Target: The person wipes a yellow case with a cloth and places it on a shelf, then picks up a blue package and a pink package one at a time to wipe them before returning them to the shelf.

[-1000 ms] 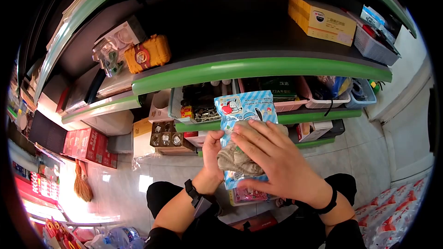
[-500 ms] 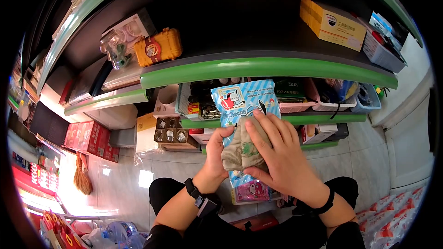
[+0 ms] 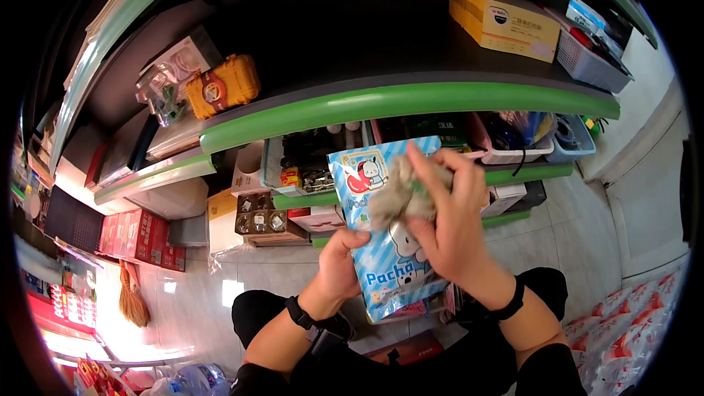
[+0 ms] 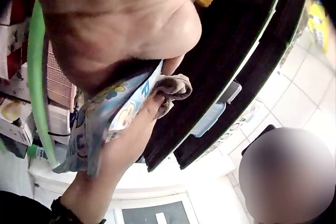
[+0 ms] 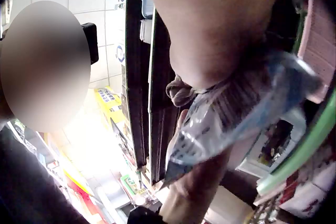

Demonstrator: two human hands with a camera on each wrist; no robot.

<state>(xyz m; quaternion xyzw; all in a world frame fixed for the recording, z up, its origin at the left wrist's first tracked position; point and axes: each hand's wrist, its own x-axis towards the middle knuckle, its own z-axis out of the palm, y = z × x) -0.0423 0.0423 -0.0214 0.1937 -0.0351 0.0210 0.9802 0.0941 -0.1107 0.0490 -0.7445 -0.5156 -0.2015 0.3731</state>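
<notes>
Head view: packet and cloth in hand before dark shelves

At the left edge of the frame, bright light falls beside a stack of red boxes [image 3: 132, 238], and a straw broom [image 3: 133, 297] stands just below them. Pale, glossy floor tiles [image 3: 268, 271] run from there toward the centre, catching white reflections. At upper left, a yellow case [image 3: 222, 86] rests on a black shelf [image 3: 330, 66] edged with a curved green strip [image 3: 396, 103].

Left of the packet's middle, the left hand [image 3: 339, 262] grips its edge, thumb on the front; its other fingers are largely hidden behind. The blue-striped packet [image 3: 396, 279] is held tilted, just right and below centre, above the floor and before the lower shelf. On its upper front lies a crumpled grey-beige cloth [image 3: 390, 202], pinched between the thumb and fingers of the right hand [image 3: 458, 227], which is slightly blurred.

Further right, a yellow carton [image 3: 513, 29] and a grey basket [image 3: 590, 62] share the black shelf. A white door [image 3: 649, 191] closes the right side, with plastic-wrapped packs [image 3: 623, 330] at lower right.
</notes>
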